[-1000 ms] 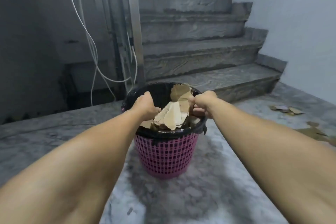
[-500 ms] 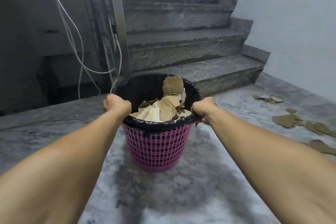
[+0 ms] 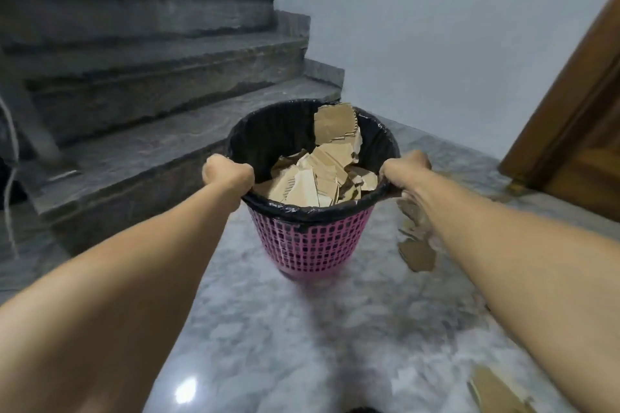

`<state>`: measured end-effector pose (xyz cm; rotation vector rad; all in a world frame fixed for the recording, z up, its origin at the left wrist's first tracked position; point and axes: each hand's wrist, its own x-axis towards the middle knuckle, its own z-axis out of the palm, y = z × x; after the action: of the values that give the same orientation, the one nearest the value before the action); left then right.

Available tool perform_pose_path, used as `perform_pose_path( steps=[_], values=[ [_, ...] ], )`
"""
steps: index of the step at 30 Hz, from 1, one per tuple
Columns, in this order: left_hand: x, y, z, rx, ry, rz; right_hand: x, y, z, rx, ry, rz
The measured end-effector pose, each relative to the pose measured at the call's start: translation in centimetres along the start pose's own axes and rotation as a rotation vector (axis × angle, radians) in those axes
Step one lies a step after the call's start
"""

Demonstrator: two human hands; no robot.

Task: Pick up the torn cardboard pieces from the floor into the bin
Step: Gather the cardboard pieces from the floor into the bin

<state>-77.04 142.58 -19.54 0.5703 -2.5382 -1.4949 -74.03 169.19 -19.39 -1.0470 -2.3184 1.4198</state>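
Note:
A pink mesh bin with a black liner sits at mid-frame, holding several torn cardboard pieces. My left hand grips the bin's left rim. My right hand grips the right rim. More torn cardboard lies on the marble floor just right of the bin, partly hidden by my right forearm. Another piece lies at the lower right.
Grey stone stairs rise at the left and behind the bin. A brown wooden door stands at the right. A pale wall closes the back. A white cable hangs at the far left edge.
Both hands left the cardboard inside the bin and took hold of its rim. The bin and my view have swung right, bringing the door and floor pieces near.

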Motion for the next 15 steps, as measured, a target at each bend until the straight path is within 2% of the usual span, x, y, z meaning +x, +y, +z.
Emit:
perform_pose_path(
  steps=[8,15],
  values=[
    [-3.9,2.8,11.3,0.022,-0.213,0.031,3.2,6.3,-9.0,0.057,0.133,0.162],
    [-4.7,2.6,13.8,0.059,-0.209,0.088,3.3,8.9,-10.2,0.113,0.087,0.174]
  ],
)
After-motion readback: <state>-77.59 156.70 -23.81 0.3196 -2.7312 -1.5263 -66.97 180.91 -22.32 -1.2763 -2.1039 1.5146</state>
